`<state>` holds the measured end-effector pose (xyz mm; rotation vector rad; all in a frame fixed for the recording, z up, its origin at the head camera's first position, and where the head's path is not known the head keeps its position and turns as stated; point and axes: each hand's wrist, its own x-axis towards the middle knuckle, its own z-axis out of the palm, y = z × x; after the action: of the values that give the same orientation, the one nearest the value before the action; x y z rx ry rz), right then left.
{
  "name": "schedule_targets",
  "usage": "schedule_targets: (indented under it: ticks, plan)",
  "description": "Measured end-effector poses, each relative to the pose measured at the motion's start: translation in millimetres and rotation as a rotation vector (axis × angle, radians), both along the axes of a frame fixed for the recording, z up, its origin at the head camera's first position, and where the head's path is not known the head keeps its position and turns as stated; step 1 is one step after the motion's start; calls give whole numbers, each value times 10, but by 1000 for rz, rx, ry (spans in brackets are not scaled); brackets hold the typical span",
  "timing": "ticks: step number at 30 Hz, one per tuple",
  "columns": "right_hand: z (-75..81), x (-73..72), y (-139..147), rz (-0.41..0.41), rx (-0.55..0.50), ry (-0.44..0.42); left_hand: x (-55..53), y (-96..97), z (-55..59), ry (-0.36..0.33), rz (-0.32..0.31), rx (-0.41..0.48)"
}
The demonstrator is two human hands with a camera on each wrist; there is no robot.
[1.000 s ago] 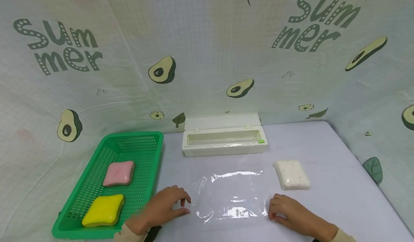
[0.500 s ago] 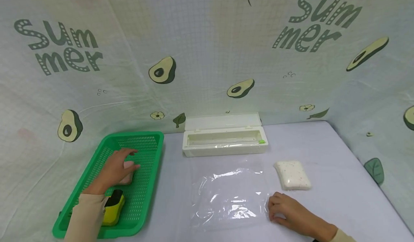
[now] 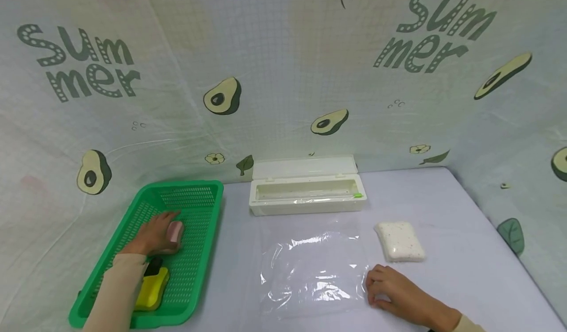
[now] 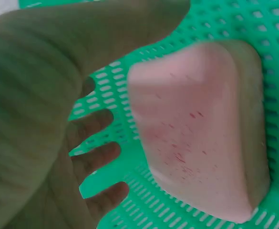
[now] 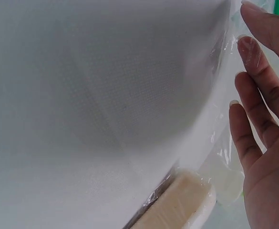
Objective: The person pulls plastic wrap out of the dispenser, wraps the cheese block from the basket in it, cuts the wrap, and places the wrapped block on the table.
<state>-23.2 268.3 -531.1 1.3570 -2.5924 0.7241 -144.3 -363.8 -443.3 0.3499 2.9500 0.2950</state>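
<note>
Inside the green basket [image 3: 208, 253], my left hand [image 3: 152, 236] is over a pink pillow-shaped block [image 3: 175, 234]. The left wrist view shows this block [image 4: 191, 129] with reddish specks and a beige side. Thumb and fingers [image 4: 101, 160] are spread around it, with gaps visible. A yellow block of like shape [image 3: 152, 290] is partly hidden by my left forearm. Clear plastic film [image 3: 305, 268] lies flat on the table. At its right edge rests my right hand [image 3: 396, 292], fingers loosely bent; the right wrist view shows film against the index fingertip [image 5: 249, 50].
A speckled white block [image 3: 400, 242], wrapped in film in the right wrist view, lies beyond my right hand. Behind the film stands a long white film dispenser [image 3: 310, 206], lid raised, with a small green slider [image 3: 358, 195]. A printed cloth [image 3: 283, 76] hangs behind the table.
My left hand has left the film's left side and moved into the basket, then lowered over the pink block. My right hand has stayed at the film's right edge.
</note>
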Motion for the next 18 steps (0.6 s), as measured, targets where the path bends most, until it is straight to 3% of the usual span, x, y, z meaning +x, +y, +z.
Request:
schedule_targets:
  ticks: [10, 18]
  plan:
    - [-27, 5, -1, 15, 18, 29, -35, -124, -167, -136, 55, -40]
    - [-31, -7, 4, 1, 19, 17, -66, -196, -272, -113, 42, -80]
